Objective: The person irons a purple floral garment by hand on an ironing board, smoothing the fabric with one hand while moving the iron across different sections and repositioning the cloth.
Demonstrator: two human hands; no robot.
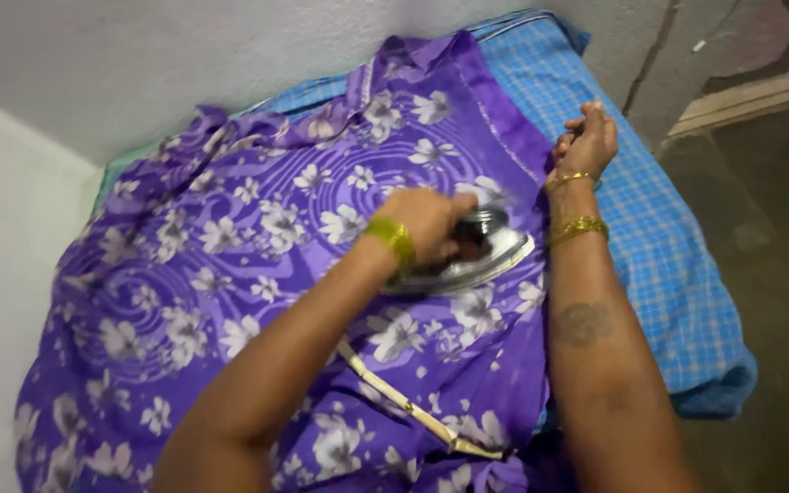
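Head view | left hand [426, 224] gripping iron [472, 256] on purple floral cloth [230, 256] | right hand [586, 141] fingers pinching its edge

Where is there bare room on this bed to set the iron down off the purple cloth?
The blue checked sheet lies bare right of the purple floral cloth, beyond the right hand. The middle is crowded: the left hand grips the iron there.

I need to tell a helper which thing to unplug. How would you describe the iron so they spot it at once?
Start from the big purple flowered cloth spread over the blue checked sheet. Near its right border, under the left hand, sits the iron. It is the only shiny metal thing there, silver with a dark top, while everything around it is soft fabric.
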